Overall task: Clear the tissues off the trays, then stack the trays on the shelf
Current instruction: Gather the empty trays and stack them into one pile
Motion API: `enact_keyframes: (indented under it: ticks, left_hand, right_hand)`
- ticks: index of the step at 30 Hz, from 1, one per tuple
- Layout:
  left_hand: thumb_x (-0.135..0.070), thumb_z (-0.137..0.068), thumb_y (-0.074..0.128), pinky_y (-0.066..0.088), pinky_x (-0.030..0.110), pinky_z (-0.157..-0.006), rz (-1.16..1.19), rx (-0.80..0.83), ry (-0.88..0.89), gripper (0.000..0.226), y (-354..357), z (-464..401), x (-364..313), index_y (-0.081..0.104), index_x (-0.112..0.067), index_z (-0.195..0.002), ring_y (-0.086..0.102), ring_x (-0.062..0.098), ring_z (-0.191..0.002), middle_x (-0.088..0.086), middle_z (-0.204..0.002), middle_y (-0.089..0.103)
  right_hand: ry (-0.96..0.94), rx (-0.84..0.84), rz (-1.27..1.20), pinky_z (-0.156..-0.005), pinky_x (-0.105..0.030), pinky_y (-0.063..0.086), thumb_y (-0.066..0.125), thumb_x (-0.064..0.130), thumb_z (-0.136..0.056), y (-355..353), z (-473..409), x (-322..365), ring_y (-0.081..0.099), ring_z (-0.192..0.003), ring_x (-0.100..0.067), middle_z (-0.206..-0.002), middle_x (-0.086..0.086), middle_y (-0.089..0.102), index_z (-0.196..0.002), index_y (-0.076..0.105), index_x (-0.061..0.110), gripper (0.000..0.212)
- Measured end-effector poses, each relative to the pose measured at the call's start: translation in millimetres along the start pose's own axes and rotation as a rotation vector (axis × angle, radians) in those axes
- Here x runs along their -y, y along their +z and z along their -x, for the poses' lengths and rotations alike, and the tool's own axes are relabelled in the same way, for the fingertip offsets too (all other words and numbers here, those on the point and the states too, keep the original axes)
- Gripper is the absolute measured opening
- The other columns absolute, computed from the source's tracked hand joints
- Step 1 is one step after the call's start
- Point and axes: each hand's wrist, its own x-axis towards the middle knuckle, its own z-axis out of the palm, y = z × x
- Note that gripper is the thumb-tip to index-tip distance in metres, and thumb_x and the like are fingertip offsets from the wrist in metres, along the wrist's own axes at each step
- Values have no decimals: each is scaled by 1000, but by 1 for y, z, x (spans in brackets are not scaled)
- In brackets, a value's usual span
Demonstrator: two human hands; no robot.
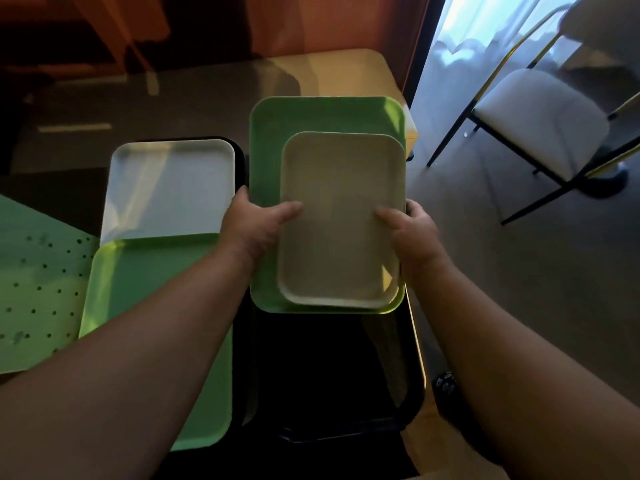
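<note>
A small cream tray (341, 216) lies inside a larger green tray (294, 133). I hold this pair above a black tray (329, 375). My left hand (256, 226) grips the left edge, its thumb resting on the cream tray. My right hand (412, 230) grips the right edge, thumb also on the cream tray. To the left, a white tray (169, 188) lies on a black tray (240, 150), and another green tray (156, 289) overlaps its near end. No tissues are visible on any tray.
A dark table (138, 109) runs behind the trays. A green perforated board (38, 285) lies at the left. A chair (540, 123) with a white seat stands on the floor at the right, by a bright window.
</note>
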Motion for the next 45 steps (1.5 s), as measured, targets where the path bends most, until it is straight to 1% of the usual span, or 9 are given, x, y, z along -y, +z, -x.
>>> enact_keyframes:
  ticks: [8,12,18,21,25,31,39,42,45]
  left_hand:
    - [-15,-66,92,61,41,-78,98,136,217,53,-36,45,5,69,-29,-112,74,16,-95,-6,-104,77]
    - [-21,-66,84,60,50,-80,-26,31,553,47,-40,63,11,68,-46,-103,72,20,-99,-4,-104,75]
    - [3,-70,79,61,41,-75,-84,-88,695,61,-31,86,13,61,-40,-109,69,10,-93,0,-100,71]
    - [-8,-73,82,60,39,-77,-154,-92,635,62,-31,88,21,53,-49,-109,66,6,-92,-2,-104,68]
    - [-38,-67,78,56,52,-86,-183,-46,468,73,-33,90,34,45,-30,-131,64,23,-110,0,-123,63]
    - [-23,-75,73,59,49,-83,-108,-11,495,61,-28,105,38,48,-64,-113,65,13,-106,-8,-115,65]
    - [-27,-72,80,57,50,-88,-89,39,381,63,-34,85,39,52,-28,-128,65,20,-107,-2,-117,65]
    - [-27,-67,87,59,56,-81,-119,112,388,69,-54,66,33,56,-19,-128,67,30,-109,8,-119,67]
    - [-30,-63,90,59,53,-82,4,122,297,78,-83,72,2,50,-22,-130,67,28,-106,7,-121,65]
  right_hand:
    - [-345,117,116,-66,-23,58,63,18,-100,-10,46,-2,67,-96,-24,-115,-12,63,-124,50,19,28]
    - [-429,180,220,-69,-20,56,62,13,-99,-20,57,-5,63,-96,-16,-113,-6,61,-118,52,27,25]
    - [-560,231,266,-73,-17,53,59,3,-99,-32,71,-8,60,-90,2,-107,-1,59,-112,53,27,28]
    - [-558,215,287,-76,-18,54,60,5,-99,-37,73,-14,62,-92,3,-108,1,61,-113,53,30,29]
    - [-572,187,338,-79,-16,53,64,7,-97,-44,75,-24,62,-99,2,-111,5,61,-117,53,32,34]
    - [-569,183,348,-73,-8,52,62,-4,-96,-44,81,-32,61,-94,13,-112,-2,55,-130,41,10,43]
    - [-498,166,310,-73,-23,56,71,-3,-89,-37,80,-25,62,-101,-23,-122,-24,55,-130,49,5,48]
    - [-455,178,214,-74,-28,57,76,13,-89,-24,85,-6,67,-93,-9,-110,-9,65,-120,58,22,37]
    - [-292,244,11,-83,-45,61,80,39,-79,-2,94,15,70,-107,-31,-123,-17,68,-136,54,11,68]
